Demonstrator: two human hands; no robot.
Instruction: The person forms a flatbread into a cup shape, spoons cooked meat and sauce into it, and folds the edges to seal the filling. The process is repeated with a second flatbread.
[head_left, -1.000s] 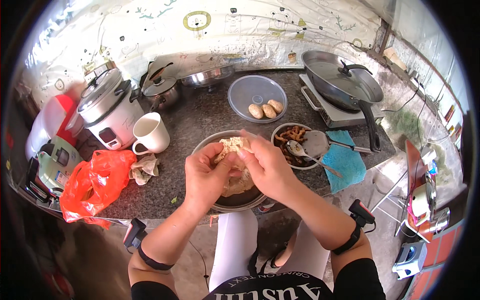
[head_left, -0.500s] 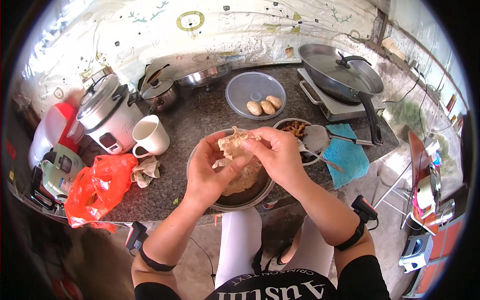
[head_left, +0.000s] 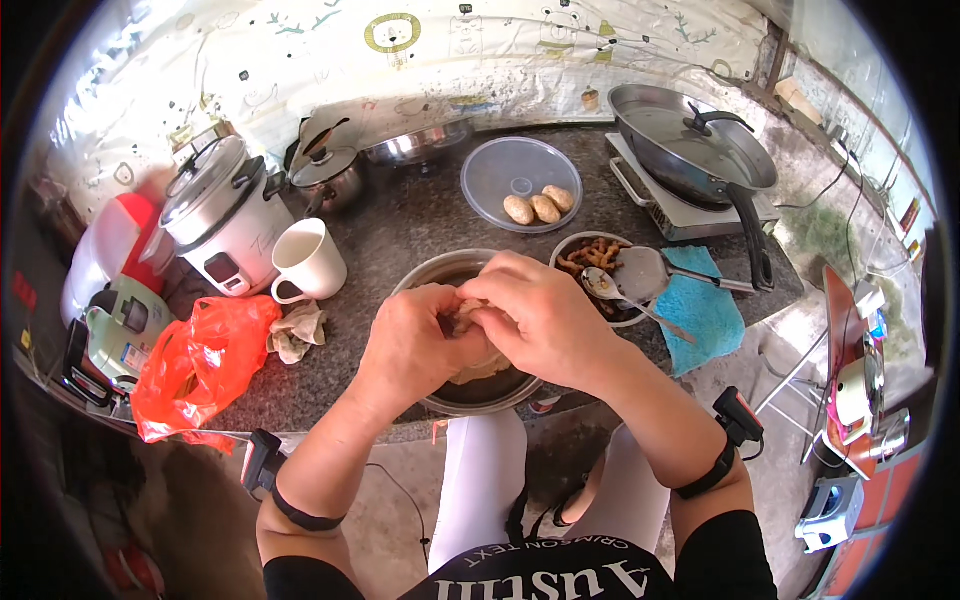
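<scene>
We have both hands over the steel bowl (head_left: pixel 440 395) at the near edge of the counter (head_left: pixel 400 220); the left hand (head_left: pixel 415 345) and the right hand (head_left: pixel 545 315) are pressed together around a pale lump of dough (head_left: pixel 470 318), fingertips pinching it between them, most of it hidden under the knuckles; more dough (head_left: pixel 483 368) lies in the bowl just beneath.

To do this well, we judge, we keep the lump over the bowl so anything that drops lands inside; we pinch evenly with both thumbs, turning as we go, so the edge does not tear; we keep our elbows in, since the spoon (head_left: pixel 625 295) lies just right of the right hand.

Now the count: one steel bowl; one white mug (head_left: pixel 308 262) to its left; one rice cooker (head_left: pixel 222 222) farther left; one red bag (head_left: pixel 200 362) near left, with a crumpled rag (head_left: pixel 297 332) beside it; one small lidded pot (head_left: pixel 328 177) far; one clear lid (head_left: pixel 520 178) bearing three brown rolls (head_left: pixel 540 206); one small bowl of fried bits (head_left: pixel 590 255), a spoon and a ladle (head_left: pixel 650 272) resting across it; one blue cloth (head_left: pixel 705 312) right; one wok (head_left: pixel 690 150) on one stove (head_left: pixel 680 212), far right; two hands, one black wrist strap on each.
</scene>
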